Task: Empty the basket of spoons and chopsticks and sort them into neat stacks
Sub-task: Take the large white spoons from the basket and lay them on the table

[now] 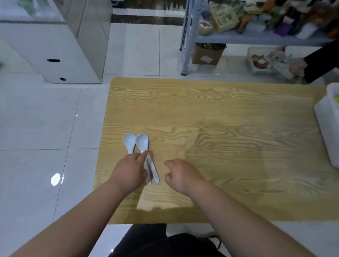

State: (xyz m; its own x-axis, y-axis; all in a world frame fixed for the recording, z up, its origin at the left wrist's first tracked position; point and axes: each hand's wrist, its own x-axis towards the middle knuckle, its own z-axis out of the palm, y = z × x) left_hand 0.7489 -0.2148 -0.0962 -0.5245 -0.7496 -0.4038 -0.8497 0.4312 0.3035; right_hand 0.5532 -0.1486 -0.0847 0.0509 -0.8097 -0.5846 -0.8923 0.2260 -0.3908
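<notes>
Though the table (223, 121) has lots of bare wood in the middle, the white basket (328, 123) sits at its right edge. The left hand (129, 171) touches a spoon handle with straight fingers. The right hand (182, 175) is loosely bent and holds nothing. Two white spoons (142, 141) lie side by side near the left edge, bowls pointing away.

Soft light, floor glare, blurred edges

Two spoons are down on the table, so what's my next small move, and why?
Probably reach the right hand to the basket for another piece: it holds nothing, while the left hand rests on the two spoons already lying side by side.
</notes>
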